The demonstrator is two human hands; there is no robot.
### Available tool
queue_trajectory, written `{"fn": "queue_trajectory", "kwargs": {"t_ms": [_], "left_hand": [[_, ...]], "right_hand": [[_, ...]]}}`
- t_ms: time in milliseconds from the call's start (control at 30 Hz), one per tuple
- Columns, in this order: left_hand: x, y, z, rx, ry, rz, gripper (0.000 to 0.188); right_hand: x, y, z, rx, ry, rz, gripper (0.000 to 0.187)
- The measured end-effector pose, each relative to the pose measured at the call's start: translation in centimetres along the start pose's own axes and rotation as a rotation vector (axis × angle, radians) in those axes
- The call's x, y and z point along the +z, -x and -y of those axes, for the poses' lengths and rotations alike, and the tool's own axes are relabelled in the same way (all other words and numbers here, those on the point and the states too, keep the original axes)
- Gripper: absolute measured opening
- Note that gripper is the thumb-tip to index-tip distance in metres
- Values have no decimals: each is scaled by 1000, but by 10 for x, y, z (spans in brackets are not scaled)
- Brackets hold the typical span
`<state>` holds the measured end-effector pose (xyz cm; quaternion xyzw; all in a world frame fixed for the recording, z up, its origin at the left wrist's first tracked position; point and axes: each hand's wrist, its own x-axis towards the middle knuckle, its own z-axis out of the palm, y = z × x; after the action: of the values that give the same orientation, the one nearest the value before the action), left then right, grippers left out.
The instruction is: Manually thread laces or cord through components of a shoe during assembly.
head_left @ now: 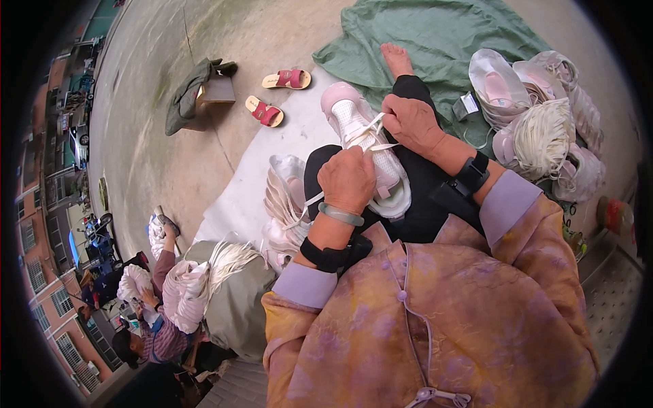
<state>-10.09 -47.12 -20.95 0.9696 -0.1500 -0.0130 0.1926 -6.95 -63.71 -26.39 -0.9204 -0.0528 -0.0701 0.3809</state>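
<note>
A pink and white shoe upper [350,119] lies across my lap on black trousers, its toe pointing away from me. White laces run across its tongue. My left hand [347,180], with a bangle at the wrist, is closed at the near left side of the lacing; a lace end trails out to its left. Over on the right side of the lacing, my right hand [413,126] pinches the white shoelace [373,132], drawn taut from the eyelets. The fingertips of the left hand are partly hidden behind its own back.
Stacked shoe uppers [282,197] lie left of my lap; more uppers and a lace bundle [542,136] sit at right on green cloth [435,34]. Red slippers [289,79], a box [216,94] and my bare foot are ahead. Another person [166,333] handles uppers at lower left.
</note>
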Motion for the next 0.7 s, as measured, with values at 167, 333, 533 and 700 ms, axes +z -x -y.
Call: {"fn": "queue_trajectory", "kwargs": {"t_ms": [167,333,533,700], "left_hand": [[-3,-4,9,-58,93,48,26],[-5,-2,10,-150,104,117,27],[-2,-1,4,-107,83,-9,24],[3,-7,3,-83,6,-23,23]], "right_hand": [[-6,-7,-9,55,-250,292,16],[-10,-8,7,99,-151,410,19],[-2,-2,3,130,-205,317,20],[-2,4,-11,164,-51,-71,15]]}}
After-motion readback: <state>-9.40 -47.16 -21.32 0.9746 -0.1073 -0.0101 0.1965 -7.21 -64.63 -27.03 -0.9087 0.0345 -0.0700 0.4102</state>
